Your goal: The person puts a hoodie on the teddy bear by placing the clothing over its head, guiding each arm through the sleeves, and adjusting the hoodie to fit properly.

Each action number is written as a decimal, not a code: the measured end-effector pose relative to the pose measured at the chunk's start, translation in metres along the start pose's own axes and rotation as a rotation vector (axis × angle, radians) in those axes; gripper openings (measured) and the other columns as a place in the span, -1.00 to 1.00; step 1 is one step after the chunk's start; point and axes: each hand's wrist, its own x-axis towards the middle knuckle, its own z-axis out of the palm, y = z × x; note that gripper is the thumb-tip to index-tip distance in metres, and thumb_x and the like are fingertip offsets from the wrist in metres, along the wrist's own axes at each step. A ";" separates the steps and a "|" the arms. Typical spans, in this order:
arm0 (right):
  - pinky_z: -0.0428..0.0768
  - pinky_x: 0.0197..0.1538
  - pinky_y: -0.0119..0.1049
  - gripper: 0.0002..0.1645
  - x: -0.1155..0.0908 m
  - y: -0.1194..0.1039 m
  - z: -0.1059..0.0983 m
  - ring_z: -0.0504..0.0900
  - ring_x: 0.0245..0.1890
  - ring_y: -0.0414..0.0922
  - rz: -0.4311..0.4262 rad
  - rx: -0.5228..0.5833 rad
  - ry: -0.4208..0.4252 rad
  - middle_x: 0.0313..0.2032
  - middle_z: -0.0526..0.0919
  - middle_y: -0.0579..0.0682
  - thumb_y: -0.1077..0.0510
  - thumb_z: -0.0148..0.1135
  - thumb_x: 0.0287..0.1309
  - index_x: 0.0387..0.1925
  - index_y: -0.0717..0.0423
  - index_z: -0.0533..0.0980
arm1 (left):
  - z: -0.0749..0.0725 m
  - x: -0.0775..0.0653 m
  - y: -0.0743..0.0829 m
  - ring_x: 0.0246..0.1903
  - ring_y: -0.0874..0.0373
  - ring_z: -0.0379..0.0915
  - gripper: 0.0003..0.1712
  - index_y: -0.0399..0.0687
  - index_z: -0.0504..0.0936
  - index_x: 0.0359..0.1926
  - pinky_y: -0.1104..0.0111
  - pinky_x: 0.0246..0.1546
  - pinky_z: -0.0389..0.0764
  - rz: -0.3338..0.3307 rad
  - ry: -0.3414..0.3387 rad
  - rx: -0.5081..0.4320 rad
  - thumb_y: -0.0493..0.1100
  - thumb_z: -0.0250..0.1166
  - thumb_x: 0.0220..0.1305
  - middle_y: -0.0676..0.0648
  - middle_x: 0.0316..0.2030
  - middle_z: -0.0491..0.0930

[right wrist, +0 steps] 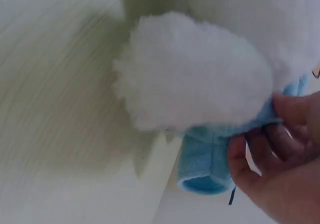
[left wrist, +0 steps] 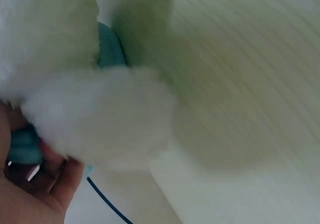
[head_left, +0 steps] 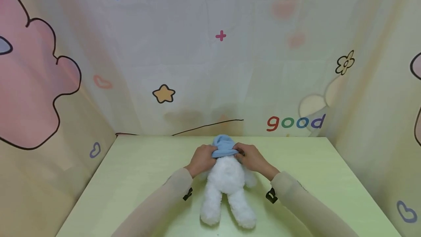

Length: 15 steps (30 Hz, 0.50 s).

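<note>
Blue cloth garment (head_left: 224,148): lay between the left hand (head_left: 203,159) and the right hand (head_left: 252,159), covering the upper end of the white plush toy (head_left: 227,176). Its edge was gripped at two opposite sides, apparently to keep the pull even.
Toy position: on its back or front (unclear), just below and between both hands, legs toward the person; this likely gave each hand equal reach.
Left grip: fingers curled, nearly closed on the cloth; partly hidden by plush in the wrist view.
Right grip: thumb and fingertips closed together, pinching the garment's edge.
Sleeve-like tube (right wrist: 201,164): hung beside the right fingers, its end open; contact could not be confirmed.
Worktop (head_left: 148,173): lay beneath both hands and supported the toy, presumably leaving them free for the cloth.
</note>
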 end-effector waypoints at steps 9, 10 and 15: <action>0.30 -0.37 -0.41 -0.79 0.005 0.011 0.002 0.29 -0.50 -0.24 0.015 0.085 -0.173 -0.57 0.25 -0.14 0.10 0.21 0.15 -0.46 0.04 0.36 | 0.006 -0.001 0.009 -0.70 0.29 0.10 -0.70 0.08 0.31 -0.68 0.49 -0.65 0.08 -0.039 0.041 0.073 -0.40 0.14 -0.07 0.12 -0.75 0.22; 0.30 -0.38 -0.42 -0.77 0.006 0.011 0.003 0.28 -0.52 -0.26 0.003 0.056 -0.158 -0.60 0.22 -0.16 0.14 0.22 0.13 -0.52 0.03 0.34 | 0.006 -0.001 0.010 -0.70 0.29 0.13 -0.71 0.07 0.33 -0.69 0.49 -0.66 0.10 -0.039 0.051 0.078 -0.40 0.15 -0.08 0.11 -0.76 0.24; 0.25 -0.46 -0.45 -0.62 0.014 0.002 0.011 0.17 -0.62 -0.28 0.006 -0.061 -0.036 -0.71 0.10 -0.20 0.37 0.15 -0.05 -0.74 -0.02 0.23 | 0.011 0.003 0.010 -0.73 0.25 0.24 -0.69 0.07 0.28 -0.73 0.47 -0.69 0.17 -0.043 0.127 0.119 -0.39 0.14 -0.10 0.06 -0.79 0.32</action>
